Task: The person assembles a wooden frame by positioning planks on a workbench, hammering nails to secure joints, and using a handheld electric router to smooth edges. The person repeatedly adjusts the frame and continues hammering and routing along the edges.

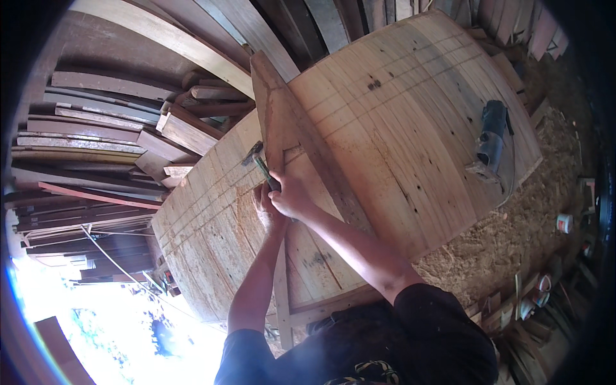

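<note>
My right hand (290, 196) is closed around the handle of a hammer (262, 165), which has a dark head and a greenish handle. Close against it, my left hand (264, 206) has its fingers curled; what they grip is partly hidden. Both hands are over a long wooden board (281, 282) running away from my body. Beside it, a second board (324, 168) slants to the right, and the two meet at a narrow far end. These boards lie on a broad panel (391, 154) of joined planks with pencil-like lines and sawdust.
A corded blue-grey power tool (493, 136) rests on the panel's right side. Stacked lumber (96, 128) fills the far left. Sawdust (494, 256) covers the ground at the right, with a small white tub (564, 223) and wood scraps beyond. Bright light enters at the lower left.
</note>
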Demonstrator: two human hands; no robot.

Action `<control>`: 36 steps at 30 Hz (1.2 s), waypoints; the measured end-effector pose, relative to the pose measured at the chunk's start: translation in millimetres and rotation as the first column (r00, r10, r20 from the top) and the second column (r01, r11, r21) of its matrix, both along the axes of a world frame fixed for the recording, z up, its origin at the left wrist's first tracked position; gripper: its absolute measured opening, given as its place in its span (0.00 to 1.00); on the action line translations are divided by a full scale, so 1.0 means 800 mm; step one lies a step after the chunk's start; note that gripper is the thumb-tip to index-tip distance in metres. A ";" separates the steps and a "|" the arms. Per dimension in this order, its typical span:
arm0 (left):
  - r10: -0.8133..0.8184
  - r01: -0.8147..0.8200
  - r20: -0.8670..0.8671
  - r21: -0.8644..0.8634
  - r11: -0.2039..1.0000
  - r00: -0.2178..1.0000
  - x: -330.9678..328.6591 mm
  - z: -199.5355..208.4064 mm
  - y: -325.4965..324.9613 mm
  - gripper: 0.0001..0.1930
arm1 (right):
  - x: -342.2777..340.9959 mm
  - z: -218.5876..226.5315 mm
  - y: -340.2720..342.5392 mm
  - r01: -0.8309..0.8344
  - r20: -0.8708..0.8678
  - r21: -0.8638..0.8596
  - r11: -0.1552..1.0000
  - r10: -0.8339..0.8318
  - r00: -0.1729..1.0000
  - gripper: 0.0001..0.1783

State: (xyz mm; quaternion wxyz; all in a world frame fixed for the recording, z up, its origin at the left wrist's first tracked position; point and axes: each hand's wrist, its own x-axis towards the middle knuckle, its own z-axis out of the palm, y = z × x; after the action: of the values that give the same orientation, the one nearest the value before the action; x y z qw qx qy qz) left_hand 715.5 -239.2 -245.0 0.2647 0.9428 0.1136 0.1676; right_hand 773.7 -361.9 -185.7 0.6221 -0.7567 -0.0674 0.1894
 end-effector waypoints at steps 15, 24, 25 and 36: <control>-0.028 0.025 0.046 0.050 0.998 0.999 0.000 -0.011 0.008 0.30 | 0.011 -0.002 -0.008 -0.061 0.048 -0.024 0.998 0.062 0.997 0.36; 0.095 -0.100 -0.063 -0.081 0.992 0.993 -0.003 0.020 -0.018 0.36 | 0.015 0.068 -0.153 -0.026 0.107 -0.073 0.997 0.034 0.994 0.27; 0.085 -0.092 -0.085 -0.085 0.992 0.993 -0.003 0.022 -0.019 0.36 | 0.022 0.044 -0.168 0.016 0.321 -0.156 0.988 0.036 0.946 0.28; 0.085 -0.092 -0.092 -0.071 0.993 0.992 -0.002 0.015 -0.019 0.36 | 0.070 0.023 -0.188 0.178 0.605 -0.543 0.820 0.236 0.760 0.35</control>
State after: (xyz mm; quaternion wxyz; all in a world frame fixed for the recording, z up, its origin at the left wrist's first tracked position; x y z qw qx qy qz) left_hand 713.8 -254.5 -232.9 0.2872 0.9327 0.1734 0.1327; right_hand 829.8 -512.6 -167.6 0.3003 -0.9234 -0.2306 -0.0629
